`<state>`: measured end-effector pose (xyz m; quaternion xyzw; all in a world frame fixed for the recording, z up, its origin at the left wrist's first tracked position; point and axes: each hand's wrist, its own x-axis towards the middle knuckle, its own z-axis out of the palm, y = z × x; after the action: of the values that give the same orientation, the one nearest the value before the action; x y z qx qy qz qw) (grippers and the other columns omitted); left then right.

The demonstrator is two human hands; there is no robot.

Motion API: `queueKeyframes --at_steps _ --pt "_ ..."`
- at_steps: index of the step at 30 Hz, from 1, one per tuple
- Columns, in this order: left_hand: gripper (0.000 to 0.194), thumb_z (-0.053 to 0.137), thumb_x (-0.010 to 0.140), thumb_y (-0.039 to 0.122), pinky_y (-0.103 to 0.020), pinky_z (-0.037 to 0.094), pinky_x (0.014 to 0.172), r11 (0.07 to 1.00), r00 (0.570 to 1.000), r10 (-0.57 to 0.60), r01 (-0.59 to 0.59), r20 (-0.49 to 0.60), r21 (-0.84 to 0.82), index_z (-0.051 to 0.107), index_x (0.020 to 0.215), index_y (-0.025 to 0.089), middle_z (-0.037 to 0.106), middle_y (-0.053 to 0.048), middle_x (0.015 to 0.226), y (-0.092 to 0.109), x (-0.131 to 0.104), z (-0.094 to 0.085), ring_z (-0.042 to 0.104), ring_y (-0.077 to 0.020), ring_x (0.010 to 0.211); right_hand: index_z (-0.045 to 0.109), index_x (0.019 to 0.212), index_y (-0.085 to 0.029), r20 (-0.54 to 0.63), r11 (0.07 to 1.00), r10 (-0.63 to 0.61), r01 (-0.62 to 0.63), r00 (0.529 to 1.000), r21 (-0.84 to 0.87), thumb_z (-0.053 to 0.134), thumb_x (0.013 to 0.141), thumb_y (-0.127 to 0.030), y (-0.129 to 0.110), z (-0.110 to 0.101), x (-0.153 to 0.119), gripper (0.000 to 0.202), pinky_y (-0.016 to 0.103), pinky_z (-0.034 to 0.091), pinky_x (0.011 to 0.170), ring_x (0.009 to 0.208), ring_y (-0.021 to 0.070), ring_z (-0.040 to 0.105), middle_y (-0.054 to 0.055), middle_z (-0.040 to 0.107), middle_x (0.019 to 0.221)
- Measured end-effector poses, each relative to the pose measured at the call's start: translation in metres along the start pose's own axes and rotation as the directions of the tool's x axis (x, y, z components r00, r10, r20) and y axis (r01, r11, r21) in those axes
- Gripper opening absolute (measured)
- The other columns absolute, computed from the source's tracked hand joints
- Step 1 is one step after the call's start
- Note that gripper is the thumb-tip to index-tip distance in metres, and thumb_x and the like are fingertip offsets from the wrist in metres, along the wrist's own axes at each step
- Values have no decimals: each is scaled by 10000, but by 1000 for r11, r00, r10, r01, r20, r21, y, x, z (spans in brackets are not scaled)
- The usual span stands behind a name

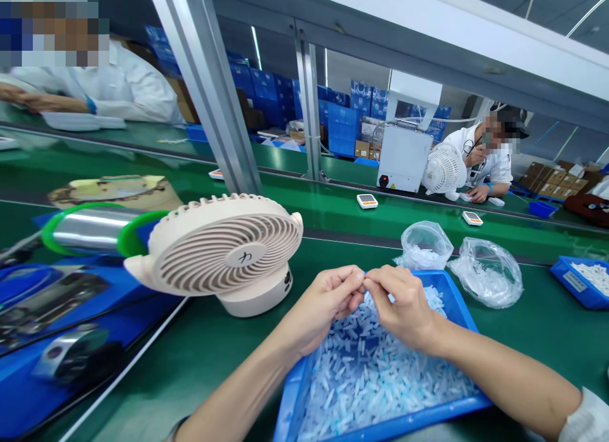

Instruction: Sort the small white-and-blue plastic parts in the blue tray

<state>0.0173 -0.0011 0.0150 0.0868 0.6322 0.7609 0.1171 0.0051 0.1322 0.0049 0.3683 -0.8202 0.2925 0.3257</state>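
Observation:
My left hand [337, 294] and my right hand [405, 304] meet above a blue tray [291, 396], thumbs and fingers pinched together tip to tip. Whatever sits between the fingertips is too small to make out. Beneath them the tray is filled with many small, slim white and pale-blue plastic pieces [380, 385]. Parts of the tray's far side are covered by my hands.
Left of the tray stands a beige desk fan [238, 252], beside a reel with green rims [90, 229]. Behind the tray lie two clear plastic bags [425, 247] with white parts. A small blue bin [578, 286] is at right. Co-workers sit across the green bench.

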Motion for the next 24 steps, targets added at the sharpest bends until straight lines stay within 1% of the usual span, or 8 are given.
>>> queueKeyframes --at_steps 4,7,10,13,17,20,24 --pt "316 539 703 396 -176 144 381 999 1000 6 -7 -29 -45 412 549 151 364 63 446 1 2 -1 216 -38 406 543 683 -121 54 1000 16 -17 998 15 351 857 -179 1 -1 2 266 237 341 539 553 119 442 35 520 601" --pt "302 544 695 389 -170 147 377 998 999 -4 1 -44 -61 429 558 146 378 59 456 1 4 -1 226 -35 407 539 688 -124 109 999 5 -1 994 -32 321 861 -169 3 -2 2 282 248 342 554 584 131 440 44 512 622" --pt "280 530 696 390 -171 139 372 999 997 -2 0 -74 -33 475 588 138 381 56 462 0 4 1 231 -35 404 534 684 -133 124 997 21 -11 992 -79 308 865 -169 5 -2 1 293 252 337 557 577 131 438 38 506 616" --pt "255 527 697 353 -173 138 375 1000 995 21 -20 -101 7 465 573 139 378 57 466 1 2 3 231 -32 400 533 703 -135 131 998 58 -55 990 -31 334 859 -167 5 -3 1 255 244 343 557 576 124 455 30 515 619" --pt "262 521 705 327 -181 147 385 998 995 57 -56 -78 16 425 540 148 368 58 462 2 -1 5 233 -36 404 523 709 -141 148 994 81 -91 986 67 355 850 -151 3 -6 2 219 230 351 559 581 113 465 23 530 636" --pt "284 508 716 353 -188 139 387 997 995 77 -77 -56 -1 416 538 152 360 58 451 3 -2 5 232 -42 405 514 706 -150 130 998 48 -55 990 45 344 857 -154 2 -6 1 227 231 346 564 583 112 457 20 525 637" --pt "288 494 729 365 -192 133 386 997 997 71 -71 -42 3 428 547 153 337 64 415 1 -3 5 225 -44 395 503 674 -151 86 998 -36 41 996 -56 330 865 -150 1 -4 -2 257 243 323 559 562 115 439 13 495 595"
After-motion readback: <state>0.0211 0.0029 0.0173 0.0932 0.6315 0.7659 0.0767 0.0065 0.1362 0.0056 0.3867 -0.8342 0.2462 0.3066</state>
